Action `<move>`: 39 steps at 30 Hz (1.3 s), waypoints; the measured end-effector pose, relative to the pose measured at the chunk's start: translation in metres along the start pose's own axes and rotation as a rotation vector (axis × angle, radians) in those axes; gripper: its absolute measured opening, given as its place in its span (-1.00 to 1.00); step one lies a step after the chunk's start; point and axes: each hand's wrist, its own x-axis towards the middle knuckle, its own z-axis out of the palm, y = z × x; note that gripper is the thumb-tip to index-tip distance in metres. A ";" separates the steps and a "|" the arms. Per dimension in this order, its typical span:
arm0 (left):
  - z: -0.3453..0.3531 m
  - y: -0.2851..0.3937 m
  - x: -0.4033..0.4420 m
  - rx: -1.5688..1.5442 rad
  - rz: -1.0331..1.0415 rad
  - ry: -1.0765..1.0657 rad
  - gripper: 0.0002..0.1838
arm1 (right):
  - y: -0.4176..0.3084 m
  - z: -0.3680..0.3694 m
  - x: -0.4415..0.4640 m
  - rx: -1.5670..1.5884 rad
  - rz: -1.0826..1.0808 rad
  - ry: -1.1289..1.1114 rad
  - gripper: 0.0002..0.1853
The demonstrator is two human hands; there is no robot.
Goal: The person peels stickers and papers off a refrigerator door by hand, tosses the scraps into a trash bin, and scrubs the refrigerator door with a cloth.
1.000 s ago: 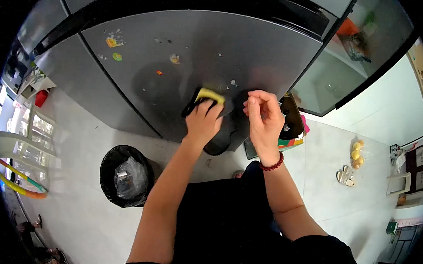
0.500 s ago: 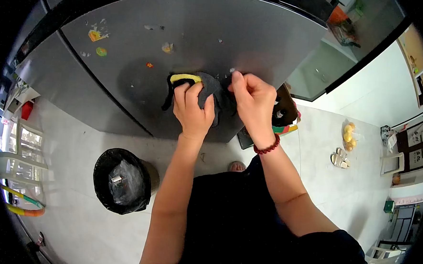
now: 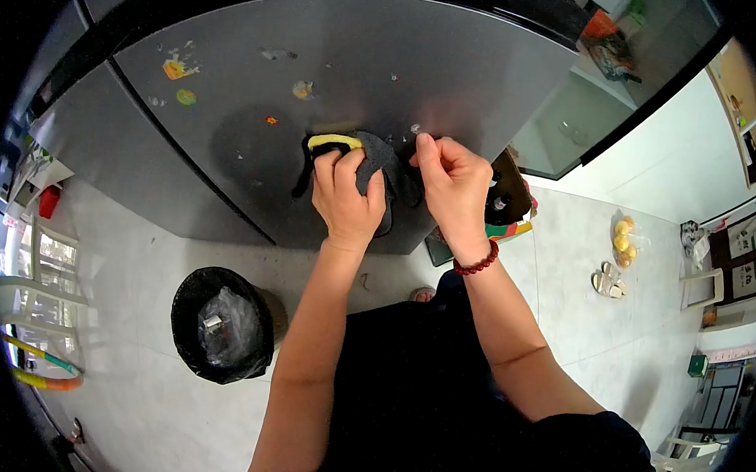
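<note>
My left hand (image 3: 348,202) is closed on a dark grey cloth (image 3: 382,155) with a yellow and black edge, pressing it against the grey fridge door (image 3: 345,46). To its right, my right hand (image 3: 454,184) has its fingers curled in, the thumb pointing up at the door surface. Its thumb tip is just below a small whitish residue spot (image 3: 415,128). Whether anything is pinched in those fingers is hidden. Worn sticker remains dot the door: a yellow-orange one (image 3: 178,69), a green round one (image 3: 186,97), a small orange one (image 3: 271,120) and a pale patch (image 3: 303,89).
A bin with a black bag (image 3: 186,346) stands on the floor at lower left. A cardboard box (image 3: 507,179) with bottles sits behind my right hand. Farther right lie a bag of yellow fruit (image 3: 624,240) and pale slippers (image 3: 608,280). White chairs line the left edge.
The view has shifted slightly, moving the door marks and bin a little in the picture. Both hands keep nearly the same pose; the cloth stays under my left hand.
</note>
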 end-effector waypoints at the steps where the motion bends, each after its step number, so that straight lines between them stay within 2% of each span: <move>1: 0.001 0.000 0.001 -0.006 -0.002 0.000 -0.60 | 0.005 0.000 -0.003 -0.017 0.002 0.003 -0.68; 7: -0.004 0.003 0.004 -0.024 0.000 -0.020 -0.60 | -0.009 0.010 0.006 0.048 -0.061 0.035 -0.67; 14: -0.005 0.000 0.002 -0.022 -0.032 -0.043 -0.58 | -0.006 0.007 0.004 0.019 0.009 0.009 -0.65; 18: -0.006 0.001 0.001 -0.013 -0.045 -0.055 -0.58 | 0.001 0.003 -0.001 -0.060 -0.032 0.013 -0.66; 23: -0.006 0.004 0.004 -0.019 -0.035 -0.048 -0.59 | -0.003 0.008 0.002 0.073 0.012 0.029 -0.67; 27: -0.008 0.004 0.006 -0.016 -0.035 -0.051 -0.59 | 0.005 0.003 -0.004 0.044 0.056 0.005 -0.67; 34: -0.012 0.009 0.006 0.015 -0.052 -0.120 -0.60 | 0.006 0.007 0.000 0.080 0.003 0.012 -0.66; 39: -0.009 0.006 0.004 0.008 -0.066 -0.073 -0.60 | 0.004 0.009 -0.001 0.091 0.062 0.001 -0.65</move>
